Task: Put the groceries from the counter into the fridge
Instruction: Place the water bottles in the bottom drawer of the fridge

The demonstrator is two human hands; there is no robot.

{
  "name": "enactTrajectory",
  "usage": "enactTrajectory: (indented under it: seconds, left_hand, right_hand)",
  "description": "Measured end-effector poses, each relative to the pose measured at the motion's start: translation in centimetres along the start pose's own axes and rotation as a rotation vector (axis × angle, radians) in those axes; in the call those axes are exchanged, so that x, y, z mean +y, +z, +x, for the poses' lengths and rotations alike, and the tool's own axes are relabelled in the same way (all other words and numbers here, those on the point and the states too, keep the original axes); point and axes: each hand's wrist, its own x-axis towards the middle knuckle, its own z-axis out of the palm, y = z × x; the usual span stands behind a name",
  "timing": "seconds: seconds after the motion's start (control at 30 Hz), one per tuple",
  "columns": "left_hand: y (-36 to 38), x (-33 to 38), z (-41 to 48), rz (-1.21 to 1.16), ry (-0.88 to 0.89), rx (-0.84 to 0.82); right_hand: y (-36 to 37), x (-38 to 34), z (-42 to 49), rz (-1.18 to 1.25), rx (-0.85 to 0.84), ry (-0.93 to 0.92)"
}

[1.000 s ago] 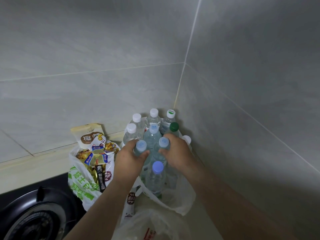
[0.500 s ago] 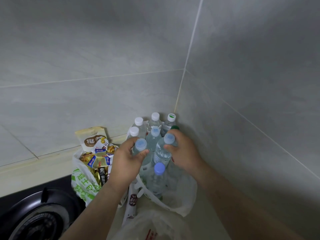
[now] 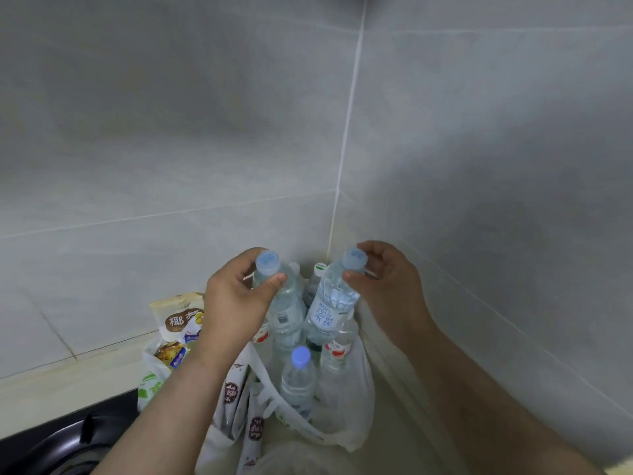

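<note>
My left hand [image 3: 236, 303] grips a clear water bottle [image 3: 286, 311] by its neck, just under its pale blue cap. My right hand [image 3: 387, 289] pinches the neck of a second water bottle [image 3: 325, 313] with a pale blue cap, tilted to the left. Both bottles are raised above a white plastic bag [image 3: 356, 399] in the counter's corner. Several more bottles stand in the bag, one with a darker blue cap [image 3: 298, 375] at the front. The fridge is out of view.
A second bag of snack packets [image 3: 171, 341] sits to the left, with a beige packet [image 3: 180, 315] sticking up. A black gas hob [image 3: 68, 443] lies at the lower left. Grey tiled walls [image 3: 479, 166] close in behind and to the right. Another plastic bag [image 3: 294, 457] lies at the bottom.
Both hands have lifted their bottles up out of the cluster in the bag. The right bottle now tilts and its label shows.
</note>
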Motion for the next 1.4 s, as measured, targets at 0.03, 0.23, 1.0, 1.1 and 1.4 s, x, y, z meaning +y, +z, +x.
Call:
enactTrajectory:
  seconds: [0.03,0.23,1.0,1.1,1.4]
  left_hand:
    - [0.1,0.7,0.2,-0.018,0.003,0.009]
    - [0.6,5.9,0.8,-0.108,0.076,-0.007]
    - [13.0,16.3,-5.9,-0.206,0.225,-0.567]
    - [15.2,18.0,-8.1,-0.247,0.263,-0.643]
    - [19.6,23.8,-16.9,-0.355,0.229,-0.881]
  right_hand:
    - [-0.3,-0.7,0.0,0.015,0.004,-0.012]
    - [-2.5,-5.9,-0.8,0.070,0.015,-0.095]
    - [-19.5,-13.7,-14.4,-0.112,0.347,-0.110]
    - [-21.8,-14.6,-17.5,-0.132,0.432,-0.115]
    - [-28.4,-18.1,-28.4,-0.179,0.617,-0.097]
